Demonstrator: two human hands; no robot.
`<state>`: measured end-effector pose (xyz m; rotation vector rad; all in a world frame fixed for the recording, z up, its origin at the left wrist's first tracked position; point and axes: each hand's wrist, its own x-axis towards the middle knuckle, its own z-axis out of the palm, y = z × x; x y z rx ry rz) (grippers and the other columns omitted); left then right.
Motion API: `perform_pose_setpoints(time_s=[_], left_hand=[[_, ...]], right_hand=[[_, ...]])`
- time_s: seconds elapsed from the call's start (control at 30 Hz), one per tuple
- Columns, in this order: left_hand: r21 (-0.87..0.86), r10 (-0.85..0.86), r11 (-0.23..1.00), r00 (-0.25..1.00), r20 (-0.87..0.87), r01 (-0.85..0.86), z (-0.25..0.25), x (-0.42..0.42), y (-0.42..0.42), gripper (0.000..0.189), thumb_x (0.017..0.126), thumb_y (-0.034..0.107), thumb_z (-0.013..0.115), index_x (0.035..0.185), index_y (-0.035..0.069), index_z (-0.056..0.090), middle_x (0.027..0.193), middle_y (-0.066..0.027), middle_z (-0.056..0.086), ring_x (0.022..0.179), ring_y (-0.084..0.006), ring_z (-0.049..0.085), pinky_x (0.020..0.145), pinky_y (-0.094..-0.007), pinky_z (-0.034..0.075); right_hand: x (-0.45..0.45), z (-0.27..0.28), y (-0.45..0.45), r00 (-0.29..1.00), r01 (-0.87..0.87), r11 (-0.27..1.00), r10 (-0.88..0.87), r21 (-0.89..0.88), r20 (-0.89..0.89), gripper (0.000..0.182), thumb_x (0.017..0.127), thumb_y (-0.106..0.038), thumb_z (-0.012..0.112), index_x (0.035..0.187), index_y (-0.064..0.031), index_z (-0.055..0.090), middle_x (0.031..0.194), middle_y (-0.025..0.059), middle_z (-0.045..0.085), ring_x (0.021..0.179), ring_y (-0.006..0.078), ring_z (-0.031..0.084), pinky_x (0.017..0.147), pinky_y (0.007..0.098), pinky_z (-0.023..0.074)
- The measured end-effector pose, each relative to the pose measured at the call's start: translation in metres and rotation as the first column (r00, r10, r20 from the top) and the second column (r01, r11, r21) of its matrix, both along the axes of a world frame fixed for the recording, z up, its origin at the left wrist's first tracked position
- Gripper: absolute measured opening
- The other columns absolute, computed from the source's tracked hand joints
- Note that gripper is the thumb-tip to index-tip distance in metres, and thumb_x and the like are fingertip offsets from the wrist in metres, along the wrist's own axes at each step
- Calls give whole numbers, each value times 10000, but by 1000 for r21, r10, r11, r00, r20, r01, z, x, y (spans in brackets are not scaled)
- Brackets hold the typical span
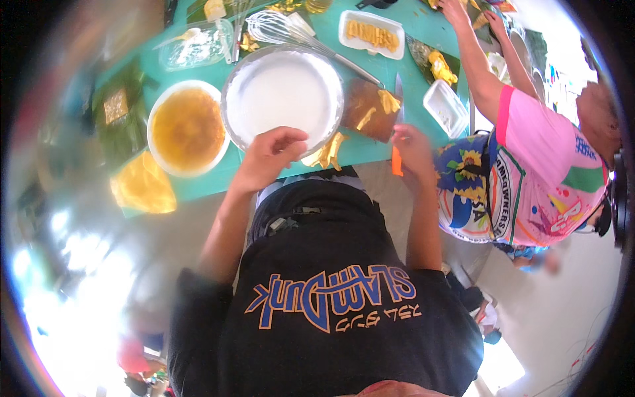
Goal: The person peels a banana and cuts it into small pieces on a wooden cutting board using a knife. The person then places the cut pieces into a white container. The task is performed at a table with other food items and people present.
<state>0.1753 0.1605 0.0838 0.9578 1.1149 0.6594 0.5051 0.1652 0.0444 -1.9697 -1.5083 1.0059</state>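
Observation:
My left hand [272, 155] is at the near rim of a round metal bowl [339, 106] filled with a smooth white liquid [285, 92]. Its fingers are curled, with a gap between thumb and forefinger and nothing seen in it. My right hand [414, 151] is beside a knife with an orange handle [396, 161]; the fingers cover where blade meets handle, so whether they grip it is unclear. The knife's blade [400, 94] points away from me along a brown cutting board [362, 101] bearing yellow peel strips [389, 101]. More yellow peels [327, 153] lie by the bowl.
A white bowl [151, 126] holds orange-brown contents. Beyond stand a wire whisk [278, 27], a plastic tub [171, 57] with white residue and a foam tray [346, 47] of yellow pieces. Another foam tray [446, 109] is right. A person in pink [540, 134] reaches over the table.

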Motion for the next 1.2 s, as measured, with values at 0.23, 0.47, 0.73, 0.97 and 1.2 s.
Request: perform_pose_setpoints(time_s=[0.23,0.47,0.73,0.97,1.2], left_hand=[[39,-372,928,927,44,371,-24,71,-6,259,833,208,621,997,8,613,815,-38,623,710,-92,556,667,-250,465],[55,-354,935,933,57,351,-35,69,-18,255,829,204,622,976,-5,616,802,-42,627,700,-100,559,670,-256,465],[-1,-182,983,983,31,183,-37,50,-19,248,831,195,610,969,-11,625,771,-41,643,670,-87,564,641,-251,469],[56,-134,990,991,8,133,-40,57,-20,259,825,202,616,972,-11,626,771,-48,639,686,-101,565,649,-258,469],[108,-108,988,994,-32,111,-38,57,-13,252,825,206,619,959,-7,633,783,-62,645,701,-108,574,665,-267,475]], right_hand=[[1,-45,17,966,25,957,-98,288,241,340,732,-178,658,1039,-47,594,938,143,592,803,259,585,727,357,478],[4,-58,60,831,-210,918,-14,338,556,344,718,-257,681,988,-64,594,971,163,570,950,331,524,814,412,435],[-1,-47,71,808,-264,964,198,41,555,253,738,-263,661,871,-62,583,918,133,580,884,327,556,740,418,451],[-9,-45,70,775,-279,958,266,-67,574,240,775,-269,616,875,-60,554,928,140,590,872,331,572,730,428,456],[-11,-41,69,773,-320,943,316,-92,550,239,787,-257,582,911,-54,560,972,133,597,940,320,564,764,423,464]])
